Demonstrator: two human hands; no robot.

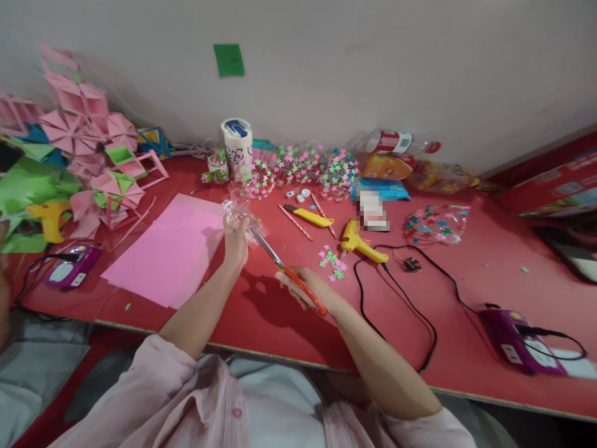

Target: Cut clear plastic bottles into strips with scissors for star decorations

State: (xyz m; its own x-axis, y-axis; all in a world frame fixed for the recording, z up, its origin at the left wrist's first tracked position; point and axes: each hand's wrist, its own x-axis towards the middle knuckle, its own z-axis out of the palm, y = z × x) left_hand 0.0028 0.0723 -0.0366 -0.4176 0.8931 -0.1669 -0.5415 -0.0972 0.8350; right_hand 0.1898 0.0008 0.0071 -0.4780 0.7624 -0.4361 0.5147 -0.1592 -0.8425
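My left hand (pixel 236 241) is closed on a clear plastic bottle piece (pixel 239 204), raised over the red table. My right hand (pixel 317 287) grips a pair of scissors (pixel 267 246) by its orange handles. The metal blades point up and left, their tips at the plastic beside my left fingers; whether they touch it I cannot tell. Pink paper sheets (pixel 163 252) lie left of my left hand. Close to my right hand are small pink and green paper stars (pixel 333 264) and a yellow glue gun (pixel 361 242) with a black cord.
Star-covered clear plastic pieces (pixel 303 167) stand behind a yellow utility knife (pixel 310 216) and striped pencils. A white tumbler (pixel 237 146) and plastic bottles (pixel 389 142) are by the wall. Purple power strips (pixel 522 342) sit at both sides. Pink paper models (pixel 88 124) crowd the left; a neighbour sits there.
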